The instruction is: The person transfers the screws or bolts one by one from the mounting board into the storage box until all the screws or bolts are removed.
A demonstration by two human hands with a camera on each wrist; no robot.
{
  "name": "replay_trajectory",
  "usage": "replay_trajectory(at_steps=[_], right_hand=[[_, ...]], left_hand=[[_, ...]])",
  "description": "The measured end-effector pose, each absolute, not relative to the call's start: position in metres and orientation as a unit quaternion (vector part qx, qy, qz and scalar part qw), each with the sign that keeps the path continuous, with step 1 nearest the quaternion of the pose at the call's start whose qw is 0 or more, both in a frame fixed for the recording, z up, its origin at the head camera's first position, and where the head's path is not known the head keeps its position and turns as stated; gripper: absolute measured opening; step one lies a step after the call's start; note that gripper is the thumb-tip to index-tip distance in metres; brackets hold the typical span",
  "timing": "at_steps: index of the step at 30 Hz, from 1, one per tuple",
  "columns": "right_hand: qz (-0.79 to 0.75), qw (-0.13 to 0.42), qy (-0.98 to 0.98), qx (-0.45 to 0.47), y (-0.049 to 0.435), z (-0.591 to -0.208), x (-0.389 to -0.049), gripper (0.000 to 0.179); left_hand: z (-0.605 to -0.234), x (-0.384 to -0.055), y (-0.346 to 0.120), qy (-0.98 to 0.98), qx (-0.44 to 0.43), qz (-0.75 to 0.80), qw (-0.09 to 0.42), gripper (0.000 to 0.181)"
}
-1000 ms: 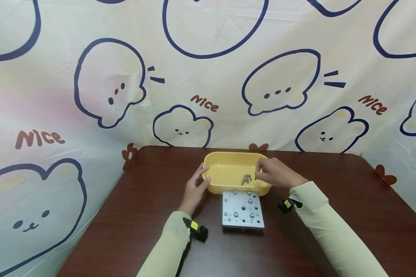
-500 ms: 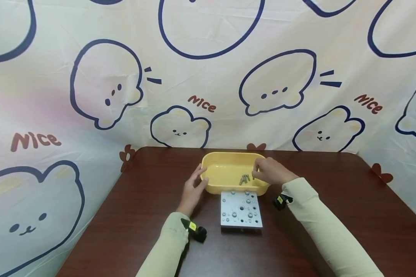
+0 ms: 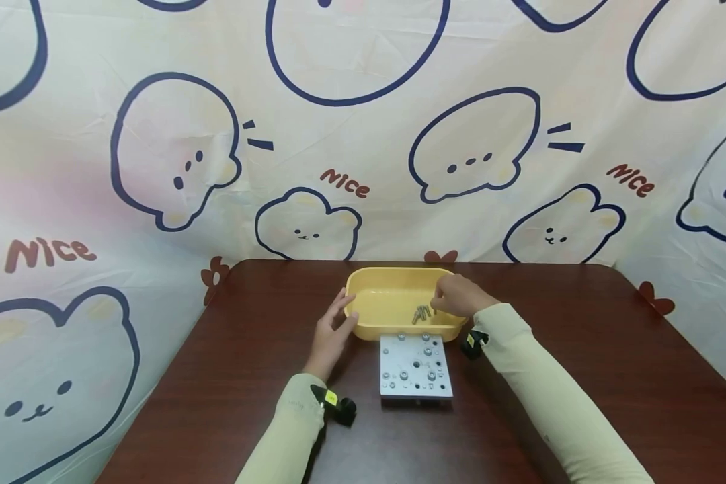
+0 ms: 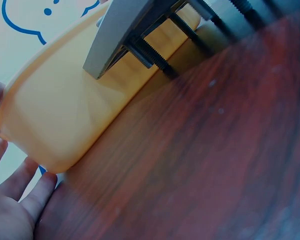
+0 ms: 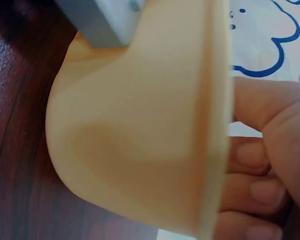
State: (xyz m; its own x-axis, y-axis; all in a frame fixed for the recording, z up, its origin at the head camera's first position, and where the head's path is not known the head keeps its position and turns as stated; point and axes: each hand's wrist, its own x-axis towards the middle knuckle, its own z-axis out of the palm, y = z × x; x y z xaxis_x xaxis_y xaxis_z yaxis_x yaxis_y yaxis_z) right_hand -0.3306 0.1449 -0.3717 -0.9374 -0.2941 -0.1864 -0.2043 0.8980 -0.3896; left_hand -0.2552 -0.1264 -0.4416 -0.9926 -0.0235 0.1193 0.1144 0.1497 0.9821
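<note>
A yellow plastic tray (image 3: 375, 331) stands on the table with several small metal screws (image 3: 421, 313) in a loose cluster on its floor. My left hand (image 3: 329, 339) touches the tray's left end, its fingers spread along the outside and one fingertip at the rim. Over the tray's right side reaches my right hand (image 3: 462, 296), fingers curled downward. Its fingertips pinch a small screw, of which only the lower end shows. In the right wrist view the tray wall hides those fingertips. In front of the tray is a silver metal plate (image 3: 408, 383) with holes and several bolts set in it.
The plate is raised off the dark wooden tabletop (image 3: 266, 316); threaded bolt ends (image 4: 152, 55) stick out beneath it. Its rear edge meets the tray's front wall. A cartoon-printed cloth (image 3: 387, 228) hangs behind the table and at both sides.
The head view has swung slightly to the right, so everything sits further left. My right hand has edged a little left, closer to the screw cluster. The left hand keeps its place at the tray.
</note>
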Motion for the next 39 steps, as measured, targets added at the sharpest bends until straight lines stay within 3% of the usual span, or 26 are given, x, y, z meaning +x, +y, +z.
replay_trajectory(at_steps=[14,39], right_hand=[[-0.127,0.146,0.978,-0.075,0.128,-0.39,-0.339,0.013],[-0.065,0.119,0.989,-0.066,0.121,-0.399,-0.354,0.013]], left_hand=[[-0.476,-0.272,-0.13,-0.759,-0.015,-0.647,0.066,0.044],[-0.472,-0.276,-0.127,-0.759,-0.015,-0.649,0.056,0.043]])
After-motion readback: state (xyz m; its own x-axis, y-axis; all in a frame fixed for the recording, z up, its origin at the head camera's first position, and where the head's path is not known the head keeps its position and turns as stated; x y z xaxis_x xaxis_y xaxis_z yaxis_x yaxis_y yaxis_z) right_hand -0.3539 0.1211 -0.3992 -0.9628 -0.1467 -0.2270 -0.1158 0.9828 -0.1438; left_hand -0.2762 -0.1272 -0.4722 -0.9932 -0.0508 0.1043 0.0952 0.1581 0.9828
